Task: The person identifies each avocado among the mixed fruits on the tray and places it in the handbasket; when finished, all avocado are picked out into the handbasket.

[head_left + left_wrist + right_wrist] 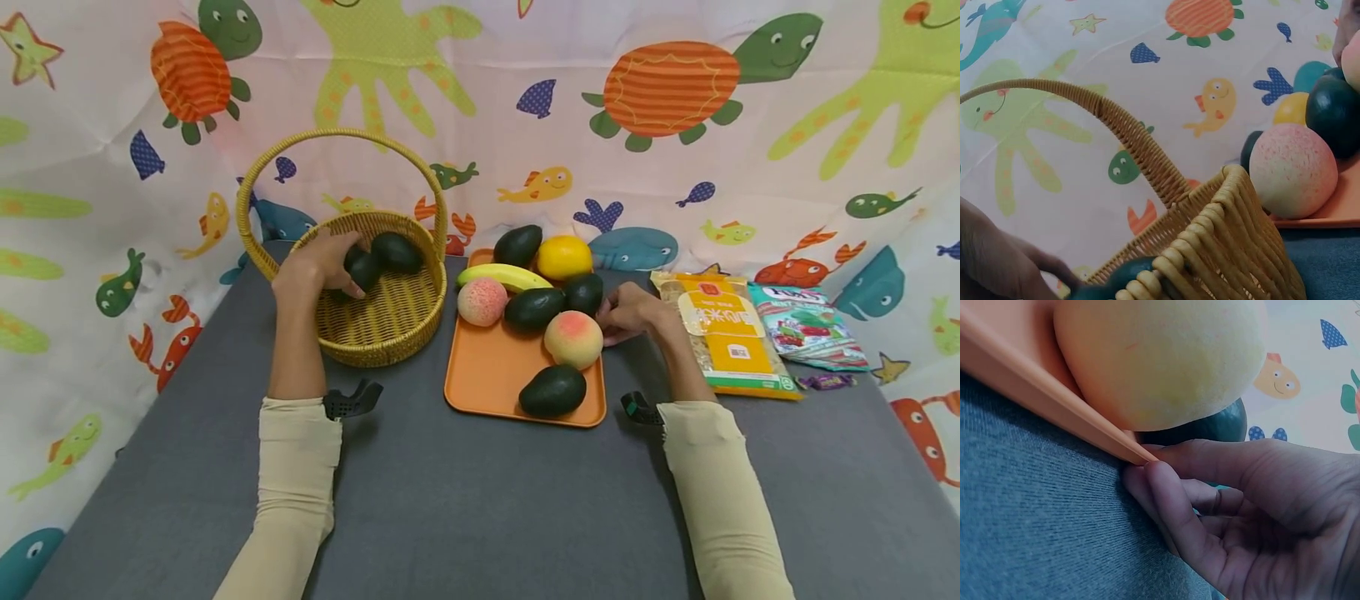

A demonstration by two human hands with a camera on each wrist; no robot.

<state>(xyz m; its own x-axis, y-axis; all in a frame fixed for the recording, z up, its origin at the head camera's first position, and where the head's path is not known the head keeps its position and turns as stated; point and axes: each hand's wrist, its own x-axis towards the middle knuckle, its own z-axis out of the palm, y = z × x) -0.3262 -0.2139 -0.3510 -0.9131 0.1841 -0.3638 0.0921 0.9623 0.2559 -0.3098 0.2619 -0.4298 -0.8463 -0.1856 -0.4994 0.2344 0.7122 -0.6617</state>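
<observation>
Inside the wicker basket (pixel 378 354), my left hand (pixel 315 265) has its fingers and thumb around a dark green avocado (pixel 365 272). Another avocado (pixel 397 252) lies beside it against the basket wall. My right hand (pixel 632 315) pinches the right rim of the orange tray (pixel 480 375) between thumb and fingers, as the right wrist view shows closely. Next to those fingers sit a smooth peach (pixel 573 339) and an avocado (pixel 583 293). The tray also bears a speckled peach (pixel 482 302), a banana (pixel 506 277), a yellow fruit (pixel 564 257) and more avocados (pixel 552 392).
Right of the tray lie a yellow-and-clear food bag (pixel 731 333), a teal candy bag (pixel 806 327) and a small purple wrapped candy (pixel 826 382). The basket's tall handle (pixel 341 133) arches above its opening. A patterned cloth (pixel 480 100) hangs behind the grey table (pixel 480 500).
</observation>
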